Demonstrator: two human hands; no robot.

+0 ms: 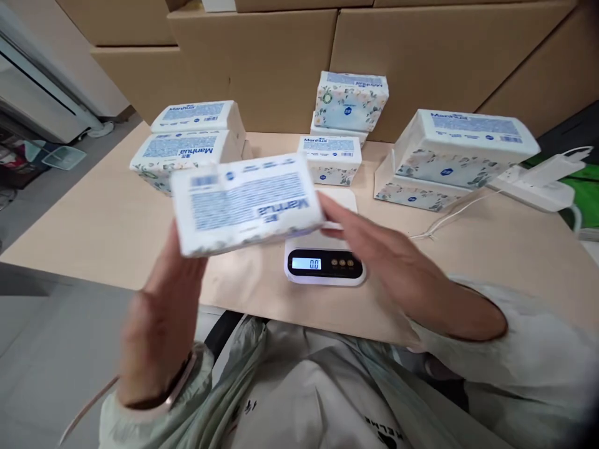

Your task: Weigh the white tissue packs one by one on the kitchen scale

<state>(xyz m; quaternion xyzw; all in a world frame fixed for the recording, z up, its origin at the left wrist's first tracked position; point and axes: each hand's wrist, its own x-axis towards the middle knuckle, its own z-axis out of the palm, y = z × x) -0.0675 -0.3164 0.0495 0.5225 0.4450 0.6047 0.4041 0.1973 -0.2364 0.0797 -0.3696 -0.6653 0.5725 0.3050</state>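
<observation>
- Brown cardboard boxes (pixel 281 68) are standing behind the table.
- The pale table (pixel 84 218) is bearing other packs: a left group (pixel 180 149), a middle group (pixel 350 103) and a right stack (pixel 463 149).
- Both hands are clamping one wrapped pack (pixel 248 202) between them, the left hand (pixel 161 318) supporting its left end from below, the right hand (pixel 397 262) pressing its fingers to the right end.
- That pack is hanging raised over the table, tilting slightly, partly overlapping the scale (pixel 326 267) in this view.
- The step in hand seems to be handling the pack in the air; moving it safely is probably calling for even pressure and clearance over the scale.
- The small display (pixel 306 264) is reading 0.0.
</observation>
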